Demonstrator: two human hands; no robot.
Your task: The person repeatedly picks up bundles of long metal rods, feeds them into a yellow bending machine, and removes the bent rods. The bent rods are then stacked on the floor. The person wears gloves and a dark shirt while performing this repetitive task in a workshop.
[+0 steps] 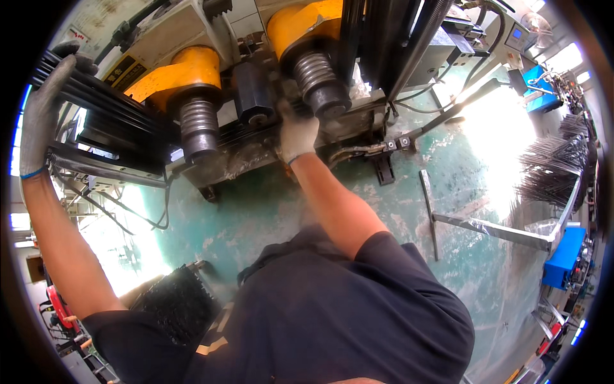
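My left hand (pixel 42 118), in a pale work glove with dark fingertips, reaches up at the far left. Its fingers curl over the end of a black ribbed machine column (pixel 105 89). My right hand (pixel 299 136), also gloved, reaches into the machine's lower part between two spring-wrapped cylinders. Motion blur and shadow hide its fingers, so any held thing cannot be made out. The left spring cylinder (pixel 199 125) and right spring cylinder (pixel 314 77) hang below yellow housings. A dark block (pixel 252 96) with a round end sits between them, just left of my right hand.
A metal arm with a hose fitting (pixel 398 144) juts out right of the machine. On the green floor (pixel 256 214) stands a metal frame (pixel 489 227). Bundled thin dark rods (pixel 553 169) and a blue box (pixel 564 257) are at the far right. A black mesh-like object (pixel 176 304) lies lower left.
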